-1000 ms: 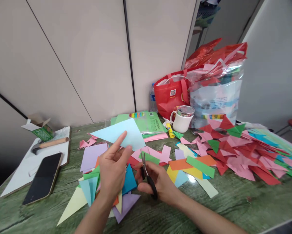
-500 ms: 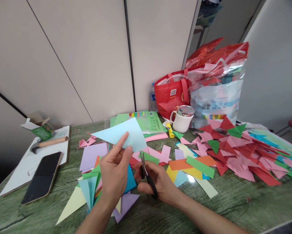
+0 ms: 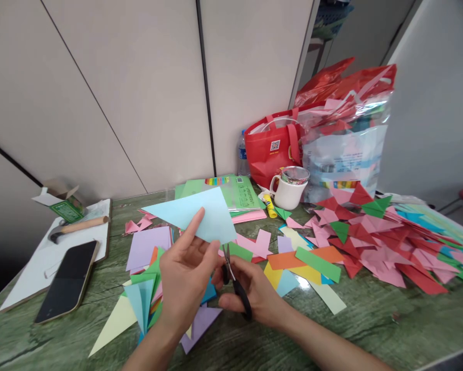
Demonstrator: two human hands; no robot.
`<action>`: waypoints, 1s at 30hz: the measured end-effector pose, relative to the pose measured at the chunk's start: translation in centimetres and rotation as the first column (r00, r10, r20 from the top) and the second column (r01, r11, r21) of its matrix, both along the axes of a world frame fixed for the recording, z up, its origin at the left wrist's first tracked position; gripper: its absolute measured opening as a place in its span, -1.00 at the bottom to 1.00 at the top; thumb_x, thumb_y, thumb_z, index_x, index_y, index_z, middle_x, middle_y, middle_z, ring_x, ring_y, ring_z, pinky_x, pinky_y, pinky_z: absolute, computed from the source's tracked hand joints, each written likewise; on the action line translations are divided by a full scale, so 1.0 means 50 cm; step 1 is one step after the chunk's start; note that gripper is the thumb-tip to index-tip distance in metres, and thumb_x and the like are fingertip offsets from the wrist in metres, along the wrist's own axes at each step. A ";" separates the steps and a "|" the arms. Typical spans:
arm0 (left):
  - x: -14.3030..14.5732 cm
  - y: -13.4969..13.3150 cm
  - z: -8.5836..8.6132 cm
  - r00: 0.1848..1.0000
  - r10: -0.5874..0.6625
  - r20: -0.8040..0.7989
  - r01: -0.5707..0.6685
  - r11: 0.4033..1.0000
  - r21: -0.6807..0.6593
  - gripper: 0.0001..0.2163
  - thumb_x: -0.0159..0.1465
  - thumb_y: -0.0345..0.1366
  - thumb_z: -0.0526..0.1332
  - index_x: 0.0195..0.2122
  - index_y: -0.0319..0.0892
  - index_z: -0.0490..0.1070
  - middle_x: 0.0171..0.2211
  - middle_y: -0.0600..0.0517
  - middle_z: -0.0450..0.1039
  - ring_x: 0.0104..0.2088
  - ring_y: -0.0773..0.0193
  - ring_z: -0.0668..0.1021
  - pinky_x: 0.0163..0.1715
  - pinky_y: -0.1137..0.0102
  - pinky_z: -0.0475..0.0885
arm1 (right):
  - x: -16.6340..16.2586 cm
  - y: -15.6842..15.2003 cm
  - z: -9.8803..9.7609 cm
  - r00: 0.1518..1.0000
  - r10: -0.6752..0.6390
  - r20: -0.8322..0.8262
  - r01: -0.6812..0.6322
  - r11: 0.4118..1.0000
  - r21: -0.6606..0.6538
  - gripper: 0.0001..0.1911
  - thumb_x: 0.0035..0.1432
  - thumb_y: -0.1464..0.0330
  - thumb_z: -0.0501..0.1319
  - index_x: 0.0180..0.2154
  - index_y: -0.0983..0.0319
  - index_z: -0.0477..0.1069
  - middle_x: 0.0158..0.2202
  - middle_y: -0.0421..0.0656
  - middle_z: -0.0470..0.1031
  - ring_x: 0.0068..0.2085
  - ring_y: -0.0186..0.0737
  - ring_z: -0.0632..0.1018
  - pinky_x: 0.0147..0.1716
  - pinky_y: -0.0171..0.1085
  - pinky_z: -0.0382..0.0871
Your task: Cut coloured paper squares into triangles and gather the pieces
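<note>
A light blue folded piece of paper [image 3: 200, 206], roughly triangular with its long point to the left, is held up above the table by my left hand [image 3: 185, 278]. The index finger lies along its face and the thumb is near its lower edge. My right hand [image 3: 254, 288] grips black-handled scissors [image 3: 233, 275], blades pointing up just below the paper's lower right corner. The blades look slightly apart. Under my left hand lies a fan of coloured paper triangles [image 3: 117, 322], partly hidden by the wrist.
Paper strips [image 3: 318, 264] lie right of my hands, beside a large heap of pink and red folded pieces [image 3: 382, 247]. Behind stand a white mug [image 3: 289, 193], a glue stick [image 3: 269, 206], a red bag [image 3: 270, 154] and a green pack [image 3: 239, 193]. A phone [image 3: 67, 281] and hammer [image 3: 80, 225] lie left.
The light blue paper has turned slightly, its right corner lower and a little farther right. My left thumb has shifted slightly right, nearer the scissors. My right hand has barely moved.
</note>
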State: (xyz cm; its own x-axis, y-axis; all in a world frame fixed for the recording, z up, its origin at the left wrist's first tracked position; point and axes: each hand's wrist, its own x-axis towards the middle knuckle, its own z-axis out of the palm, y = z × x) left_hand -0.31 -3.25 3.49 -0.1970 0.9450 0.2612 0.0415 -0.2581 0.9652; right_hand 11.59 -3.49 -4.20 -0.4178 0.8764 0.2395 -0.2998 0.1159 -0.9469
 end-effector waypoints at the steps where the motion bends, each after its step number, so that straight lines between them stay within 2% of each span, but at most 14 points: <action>1: -0.002 0.000 0.000 1.000 0.016 -0.019 -0.016 1.000 -0.009 -0.53 0.09 -0.32 0.27 0.07 -0.07 0.34 -0.68 0.21 0.11 -0.69 0.48 0.24 -0.76 0.57 0.26 | 0.000 0.000 0.000 1.000 0.006 -0.002 -0.006 1.000 -0.004 -0.49 -0.12 0.15 0.35 -0.13 0.21 0.35 -0.34 -0.15 0.39 -0.30 -0.24 0.43 -0.24 -0.24 0.35; 5: -0.009 0.004 -0.009 0.996 0.064 -0.062 -0.066 0.997 -0.035 -0.63 0.16 -0.26 0.20 0.02 -0.05 0.39 -0.69 0.21 0.14 -0.73 0.51 0.18 -0.82 0.60 0.17 | 0.001 -0.001 0.003 1.000 0.030 0.000 -0.030 0.999 -0.022 -0.47 -0.13 0.15 0.36 -0.12 0.22 0.35 -0.34 -0.15 0.40 -0.30 -0.25 0.42 -0.26 -0.23 0.35; 11: -0.005 0.012 -0.031 0.999 -0.009 0.047 0.014 0.996 -0.089 -0.58 0.16 -0.24 0.21 0.08 -0.02 0.32 -0.69 0.22 0.12 -0.73 0.51 0.17 -0.82 0.60 0.17 | 0.002 -0.004 0.004 0.998 0.057 -0.002 -0.057 0.997 -0.052 -0.47 -0.13 0.16 0.36 -0.11 0.23 0.35 -0.33 -0.14 0.41 -0.30 -0.25 0.42 -0.27 -0.25 0.33; 14: 0.001 0.010 -0.037 0.999 -0.018 0.041 0.022 0.994 -0.109 -0.58 0.15 -0.22 0.21 0.08 -0.01 0.32 -0.66 0.22 0.10 -0.70 0.50 0.18 -0.80 0.61 0.20 | 0.002 -0.003 0.004 0.997 0.072 -0.026 -0.074 0.995 -0.067 -0.47 -0.14 0.16 0.37 -0.13 0.26 0.36 -0.35 -0.15 0.39 -0.31 -0.27 0.41 -0.29 -0.27 0.32; 18: 0.008 0.007 -0.039 1.000 -0.012 -0.006 0.011 0.994 -0.111 -0.59 0.17 -0.21 0.19 0.08 0.00 0.31 -0.68 0.24 0.10 -0.73 0.53 0.17 -0.76 0.61 0.26 | 0.001 0.000 0.003 0.997 0.065 -0.038 -0.067 0.996 -0.059 -0.42 -0.14 0.14 0.36 -0.09 0.27 0.36 -0.37 -0.17 0.37 -0.33 -0.30 0.39 -0.30 -0.29 0.29; 24: 0.009 0.007 -0.038 0.999 -0.007 -0.045 0.003 0.997 -0.078 -0.60 0.18 -0.23 0.20 0.07 -0.01 0.32 -0.71 0.24 0.18 -0.75 0.55 0.20 -0.79 0.66 0.22 | 0.001 0.000 -0.003 0.998 0.042 -0.046 -0.045 0.997 -0.056 -0.44 -0.15 0.13 0.37 -0.11 0.25 0.37 -0.38 -0.19 0.36 -0.35 -0.30 0.38 -0.33 -0.30 0.28; 30: 0.010 0.005 -0.035 0.997 0.009 -0.081 -0.015 0.998 -0.065 -0.62 0.18 -0.24 0.19 0.06 -0.01 0.34 -0.71 0.24 0.18 -0.75 0.55 0.21 -0.80 0.66 0.20 | 0.003 0.003 -0.006 0.999 0.031 -0.040 -0.032 0.999 -0.035 -0.44 -0.14 0.14 0.37 -0.09 0.23 0.37 -0.37 -0.19 0.37 -0.35 -0.29 0.39 -0.33 -0.30 0.29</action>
